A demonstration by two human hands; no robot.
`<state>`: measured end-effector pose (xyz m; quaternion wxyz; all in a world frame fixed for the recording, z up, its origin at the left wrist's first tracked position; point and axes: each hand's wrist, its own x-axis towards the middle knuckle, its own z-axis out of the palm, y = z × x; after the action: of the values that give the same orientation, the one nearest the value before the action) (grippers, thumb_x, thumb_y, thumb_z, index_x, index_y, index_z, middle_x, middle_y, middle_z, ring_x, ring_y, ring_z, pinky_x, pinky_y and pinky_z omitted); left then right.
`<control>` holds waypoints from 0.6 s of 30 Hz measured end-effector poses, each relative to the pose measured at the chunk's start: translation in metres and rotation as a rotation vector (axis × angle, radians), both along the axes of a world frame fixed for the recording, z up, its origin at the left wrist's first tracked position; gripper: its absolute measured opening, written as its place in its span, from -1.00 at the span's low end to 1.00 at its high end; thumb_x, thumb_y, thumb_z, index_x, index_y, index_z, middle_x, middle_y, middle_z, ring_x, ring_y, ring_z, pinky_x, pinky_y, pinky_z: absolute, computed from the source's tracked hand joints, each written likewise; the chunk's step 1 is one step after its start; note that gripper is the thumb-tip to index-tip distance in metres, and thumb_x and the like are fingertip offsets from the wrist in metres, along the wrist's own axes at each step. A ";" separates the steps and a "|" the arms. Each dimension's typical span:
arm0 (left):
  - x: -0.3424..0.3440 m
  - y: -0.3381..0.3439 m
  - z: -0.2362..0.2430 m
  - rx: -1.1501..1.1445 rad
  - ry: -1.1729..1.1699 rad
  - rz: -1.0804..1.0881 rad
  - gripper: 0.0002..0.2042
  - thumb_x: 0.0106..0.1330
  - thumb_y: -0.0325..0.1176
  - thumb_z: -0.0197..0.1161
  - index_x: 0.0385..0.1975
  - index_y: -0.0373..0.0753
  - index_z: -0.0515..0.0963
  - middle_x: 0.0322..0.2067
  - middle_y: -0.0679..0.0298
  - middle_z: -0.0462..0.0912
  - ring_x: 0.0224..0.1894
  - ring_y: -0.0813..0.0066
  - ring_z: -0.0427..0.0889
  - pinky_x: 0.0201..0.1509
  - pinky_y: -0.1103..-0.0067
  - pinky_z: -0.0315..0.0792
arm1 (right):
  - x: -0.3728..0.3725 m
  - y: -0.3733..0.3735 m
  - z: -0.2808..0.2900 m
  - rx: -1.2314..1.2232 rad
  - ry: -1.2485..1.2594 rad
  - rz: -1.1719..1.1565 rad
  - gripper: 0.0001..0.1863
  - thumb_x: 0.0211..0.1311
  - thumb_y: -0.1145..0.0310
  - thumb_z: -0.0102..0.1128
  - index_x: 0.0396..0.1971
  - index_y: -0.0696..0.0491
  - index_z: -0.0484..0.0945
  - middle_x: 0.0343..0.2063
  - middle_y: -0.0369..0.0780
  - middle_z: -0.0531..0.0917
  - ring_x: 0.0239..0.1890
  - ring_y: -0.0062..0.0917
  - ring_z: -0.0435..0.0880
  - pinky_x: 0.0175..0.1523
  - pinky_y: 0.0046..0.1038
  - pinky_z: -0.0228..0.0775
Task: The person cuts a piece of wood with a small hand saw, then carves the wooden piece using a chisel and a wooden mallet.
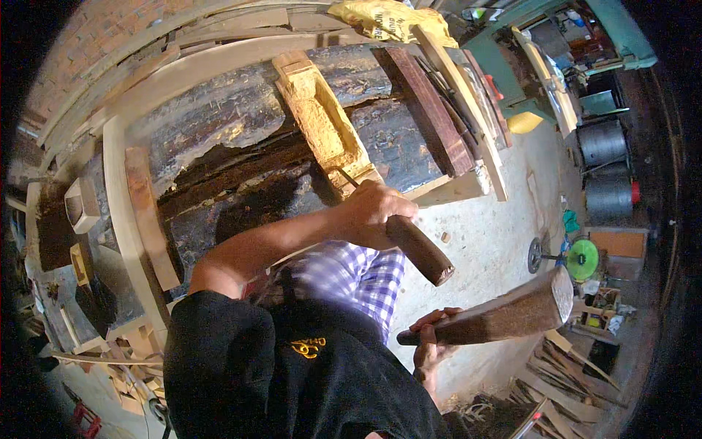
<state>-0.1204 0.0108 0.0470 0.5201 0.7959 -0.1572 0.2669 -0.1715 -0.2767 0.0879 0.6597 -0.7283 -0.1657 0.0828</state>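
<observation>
My left hand (374,211) is closed round a chisel, its thick brown wooden handle (421,252) sticking out toward me. The thin metal blade (346,175) reaches to the near end of a pale yellow wood block (301,86). A long rectangular trough is hollowed into that block, which lies across a large dark, rough log (227,124). Lower right, my right hand (433,344) grips the narrow end of a heavy brown wooden mallet (504,311). The mallet's broad pale end points right, apart from the chisel handle.
A dark reddish plank (428,110) and a pale board (468,117) lie across the log at right. Another brown board (150,212) rests at left. A yellow sack (395,20) sits behind. Beyond the floor stand metal drums (603,143) and a green disc (582,257).
</observation>
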 end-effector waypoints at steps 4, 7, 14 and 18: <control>0.003 0.003 -0.002 -0.026 0.034 -0.004 -0.80 -0.11 -0.22 0.32 -0.64 -0.13 0.44 -0.70 0.18 0.49 -0.61 0.16 0.57 -0.53 0.35 0.38 | 0.003 -0.008 0.025 -0.298 0.073 -0.007 -0.48 0.03 0.24 0.24 -0.05 0.12 0.27 -0.58 -0.25 0.52 -0.50 -0.55 0.54 -0.11 -0.41 0.37; 0.003 0.006 -0.002 -0.093 0.089 -0.056 -0.79 -0.11 -0.21 0.33 -0.66 -0.13 0.45 -0.70 0.20 0.50 -0.60 0.19 0.56 -0.53 0.36 0.38 | 0.002 -0.014 0.030 -0.285 -0.011 0.132 -0.62 0.06 0.21 0.24 -0.17 0.10 0.45 -0.50 -0.26 0.54 -0.36 -0.57 0.52 -0.02 -0.39 0.27; 0.006 0.018 -0.010 -0.076 0.043 0.034 -0.80 -0.13 -0.21 0.34 -0.69 -0.11 0.45 -0.70 0.22 0.51 -0.59 0.21 0.58 -0.53 0.39 0.39 | 0.007 -0.011 -0.007 -0.504 -0.112 0.164 -0.42 -0.05 0.45 0.38 -0.02 0.14 0.27 -0.39 -0.25 0.52 -0.37 -0.57 0.50 -0.30 -0.51 0.35; 0.007 0.017 -0.012 0.004 0.075 0.049 -0.82 -0.09 -0.20 0.28 -0.68 -0.09 0.45 -0.70 0.23 0.51 -0.62 0.24 0.58 -0.52 0.37 0.41 | 0.022 -0.015 0.018 -0.297 -0.307 0.245 -0.43 -0.04 0.43 0.31 0.00 0.11 0.26 -0.47 -0.29 0.55 -0.51 -0.57 0.52 -0.37 -0.54 0.39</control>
<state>-0.1131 0.0282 0.0355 0.5175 0.8100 -0.1185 0.2492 -0.1495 -0.2912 0.1056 0.4976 -0.7957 -0.3374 0.0740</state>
